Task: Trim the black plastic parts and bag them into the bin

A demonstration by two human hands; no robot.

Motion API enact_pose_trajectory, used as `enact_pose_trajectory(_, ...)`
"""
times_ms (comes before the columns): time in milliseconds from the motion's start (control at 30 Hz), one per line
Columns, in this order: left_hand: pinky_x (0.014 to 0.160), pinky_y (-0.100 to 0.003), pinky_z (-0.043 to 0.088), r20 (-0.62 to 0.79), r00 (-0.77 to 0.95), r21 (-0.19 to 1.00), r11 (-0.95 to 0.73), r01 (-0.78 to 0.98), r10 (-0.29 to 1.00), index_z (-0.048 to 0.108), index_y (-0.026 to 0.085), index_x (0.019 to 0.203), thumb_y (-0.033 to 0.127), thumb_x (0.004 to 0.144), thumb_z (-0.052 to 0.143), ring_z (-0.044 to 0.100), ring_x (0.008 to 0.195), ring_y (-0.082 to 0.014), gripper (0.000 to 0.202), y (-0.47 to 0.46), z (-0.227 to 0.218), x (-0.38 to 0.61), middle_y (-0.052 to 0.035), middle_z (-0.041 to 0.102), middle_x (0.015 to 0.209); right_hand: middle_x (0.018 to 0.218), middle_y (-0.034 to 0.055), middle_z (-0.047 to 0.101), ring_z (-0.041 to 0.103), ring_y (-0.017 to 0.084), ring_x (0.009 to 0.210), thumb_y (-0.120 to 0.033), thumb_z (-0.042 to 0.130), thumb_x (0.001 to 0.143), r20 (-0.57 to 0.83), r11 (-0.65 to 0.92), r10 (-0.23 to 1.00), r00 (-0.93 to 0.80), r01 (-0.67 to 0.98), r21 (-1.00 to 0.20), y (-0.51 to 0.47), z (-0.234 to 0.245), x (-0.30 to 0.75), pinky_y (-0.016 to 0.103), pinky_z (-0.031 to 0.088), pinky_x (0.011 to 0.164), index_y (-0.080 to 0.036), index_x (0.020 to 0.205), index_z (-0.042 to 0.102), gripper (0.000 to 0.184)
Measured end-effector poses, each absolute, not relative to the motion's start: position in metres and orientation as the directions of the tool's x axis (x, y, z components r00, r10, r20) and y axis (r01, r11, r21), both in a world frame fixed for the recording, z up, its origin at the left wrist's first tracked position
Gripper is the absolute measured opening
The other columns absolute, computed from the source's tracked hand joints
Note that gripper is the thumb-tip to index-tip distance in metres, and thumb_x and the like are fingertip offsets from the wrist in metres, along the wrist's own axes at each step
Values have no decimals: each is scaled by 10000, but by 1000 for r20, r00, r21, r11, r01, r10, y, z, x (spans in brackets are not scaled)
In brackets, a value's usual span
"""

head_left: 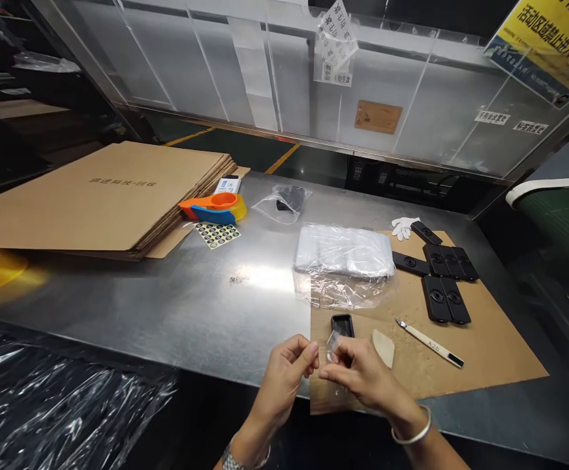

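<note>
Close together over the front edge of the cardboard sheet [490, 346] are both hands. The fingers of my left hand [289, 369] are curled into a pinch; whatever they hold is too small or hidden. My right hand [363, 372] is closed on a small clear plastic piece [332, 344] between thumb and fingers. Just behind it lies a small black tray-shaped case [342, 324], partly covered by the hand. A beige rounded piece [383, 348] rests beside the right hand. Farther right lies a white pen-like tool [429, 343] marked A26.
Behind the hands lies a stack of clear plastic bags [344, 251]. Several black rectangular parts [444, 297] and a white glove [404, 227] are at the right. Flat cardboard [103, 196], a tape dispenser [213, 207], a sticker sheet [218, 234] and a bagged black part [289, 198] stand left and back.
</note>
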State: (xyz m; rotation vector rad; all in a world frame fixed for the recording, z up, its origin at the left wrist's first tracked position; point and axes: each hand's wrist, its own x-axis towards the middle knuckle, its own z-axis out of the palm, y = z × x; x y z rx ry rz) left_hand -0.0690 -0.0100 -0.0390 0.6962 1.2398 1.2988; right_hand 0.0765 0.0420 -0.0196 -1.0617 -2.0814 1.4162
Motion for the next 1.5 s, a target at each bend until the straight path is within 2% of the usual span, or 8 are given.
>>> enact_pose_trajectory(333, 548, -205, 384, -232, -67, 941, 206, -269, 970, 638, 141, 763, 392, 770, 602, 457, 545, -90, 254, -14, -33, -63, 5, 545, 605, 651, -9, 547, 483, 97, 567, -343, 499, 848, -118, 70, 747, -654, 254, -965, 48, -20, 86, 208, 393, 521, -159, 774, 575, 213)
enact_pose_trajectory(533, 642, -202, 423, -238, -30, 886, 205, -416, 971, 628, 135, 777, 318, 720, 678, 522, 661, -98, 198, -14, -30, -51, -4, 601, 714, 649, 6, 530, 470, 128, 608, -206, 535, 806, -18, 239, 841, -540, 401, -884, 32, -23, 77, 249, 370, 573, -171, 664, 512, 148)
enact_pose_trajectory(733, 727, -248, 489, -420, -195, 646, 142, -750, 886, 533, 145, 686, 309, 730, 672, 629, 761, -139, 219, -9, -41, -49, -44, 681, 782, 891, 71, 610, 548, 181, 818, -170, 438, 885, 262, 599, 742, -618, 433, -674, 10, -18, 77, 300, 438, 710, -178, 1048, 553, 200)
enact_pose_trajectory(900, 667, -283, 537, -501, -160, 569, 184, -802, 851, 484, 149, 699, 229, 732, 667, 675, 705, -177, 202, -4, -45, -61, -104, 708, 819, 1146, 107, 548, 516, 211, 1046, -295, 578, 802, 214, 260, 965, -148, 484, -835, 29, -30, 101, 369, 420, 883, -195, 1237, 456, 462)
enact_pose_trajectory(1033, 621, -260, 548, -554, -163, 539, 203, -818, 816, 494, 143, 727, 138, 783, 580, 677, 667, -166, 103, -2, -45, -67, -108, 703, 805, 896, 79, 653, 597, 197, 832, -425, 638, 720, -175, -94, 947, -268, 291, -952, 45, -37, 108, 312, 467, 715, -156, 949, 617, 353)
enact_pose_trajectory(1200, 654, -280, 546, -574, -181, 549, 212, -808, 798, 504, 138, 729, 133, 801, 543, 664, 680, -158, 82, -1, -49, -69, -106, 687, 807, 588, 11, 576, 493, 105, 531, -475, 590, 755, -231, -155, 916, -327, 244, -957, 46, -36, 106, 227, 382, 510, -142, 665, 565, 346)
enact_pose_trajectory(1400, 847, -257, 428, -182, -664, 963, -5, -270, 725, 548, 204, 904, 287, 775, 617, 561, 948, -139, 168, -9, -53, -66, -28, 611, 999, 551, -43, 457, 402, 84, 518, -430, 611, 751, -173, -92, 927, -332, 245, -965, 46, -28, 102, 210, 314, 495, -166, 626, 497, 314)
enact_pose_trajectory(1500, 714, -238, 419, -33, -462, 999, 41, 7, 886, 584, 177, 792, 350, 797, 576, 545, 766, -134, 174, -12, -41, -61, -11, 591, 783, 565, -41, 471, 412, 88, 528, -353, 625, 745, -139, -11, 902, -408, 302, -953, 40, -18, 94, 211, 313, 503, -170, 625, 498, 253)
